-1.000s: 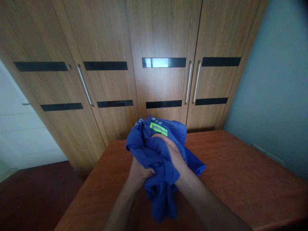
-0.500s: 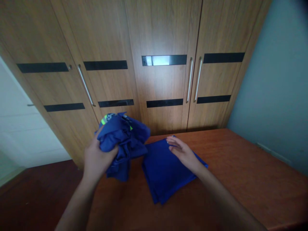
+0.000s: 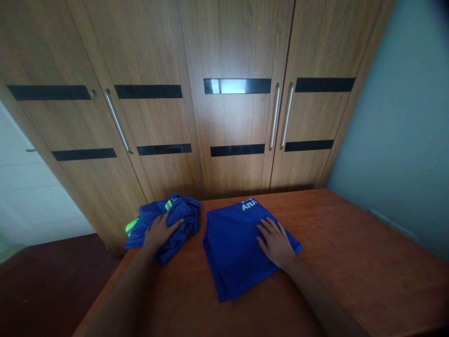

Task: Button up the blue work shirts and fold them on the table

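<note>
on the table (image 3: 358, 252), the left hand (image 3: 158, 233) lies spread over a crumpled blue garment (image 3: 189, 211) at lower left, the right hand (image 3: 278, 244) splayed on a folded blue cloth (image 3: 236, 245) at lower centre.

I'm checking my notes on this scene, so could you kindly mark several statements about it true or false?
1. The left hand rests on the crumpled blue garment. True.
2. The right hand touches the crumpled blue garment too. False: it lies on the folded blue cloth.
3. The folded blue cloth bears white lettering. True.
4. Bright green patches show on the folded blue cloth. False: they are on the crumpled blue garment.
</note>
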